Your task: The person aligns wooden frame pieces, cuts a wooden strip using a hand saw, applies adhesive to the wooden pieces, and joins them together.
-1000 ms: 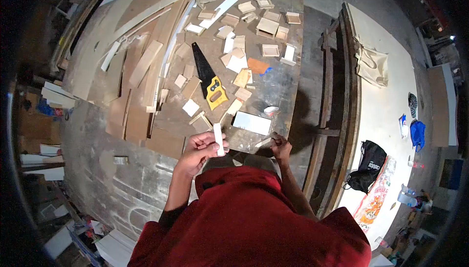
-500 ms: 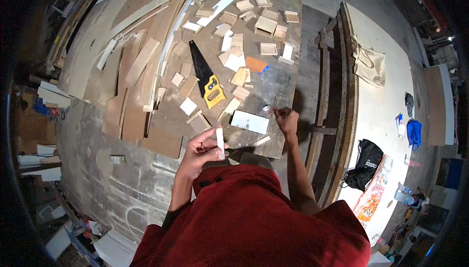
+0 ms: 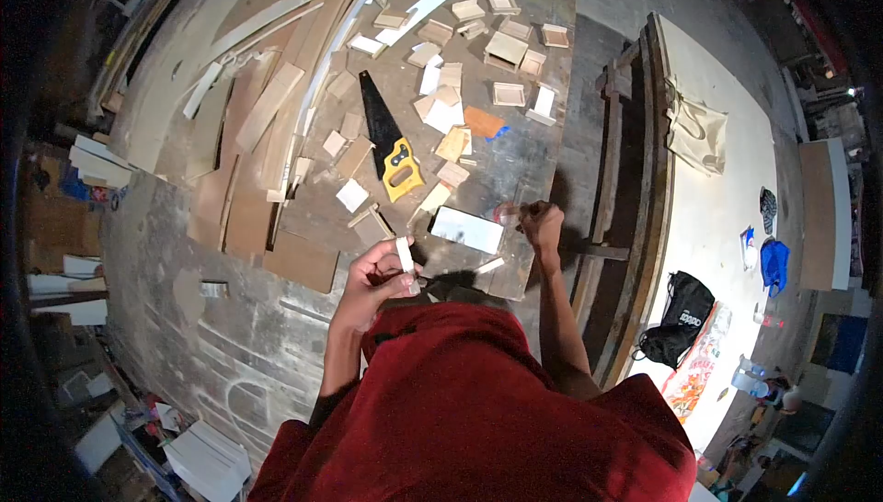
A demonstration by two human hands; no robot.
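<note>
My left hand [image 3: 375, 279] is closed on a small white strip [image 3: 404, 255], held upright near the table's front edge. My right hand [image 3: 541, 224] has its fingers pinched together beside a small reddish-white container [image 3: 505, 213]; anything between the fingertips is too small to make out. Between the hands, a white rectangular panel [image 3: 467, 229] lies on the table, with a short pale strip [image 3: 490, 265] just in front of it. Behind the panel and to its left rests a handsaw with a yellow handle [image 3: 401, 171].
Several small wooden box pieces [image 3: 506, 50] cover the back of the table. Long boards [image 3: 271, 107] lie at the left. Across a gap on the right, a pale bench [image 3: 727, 199] bears a cloth bag [image 3: 697, 134] and a black bag [image 3: 685, 312].
My right hand has moved from the table's front edge, back and slightly right, to the small container. My left hand still holds the white strip, now tilted slightly.
</note>
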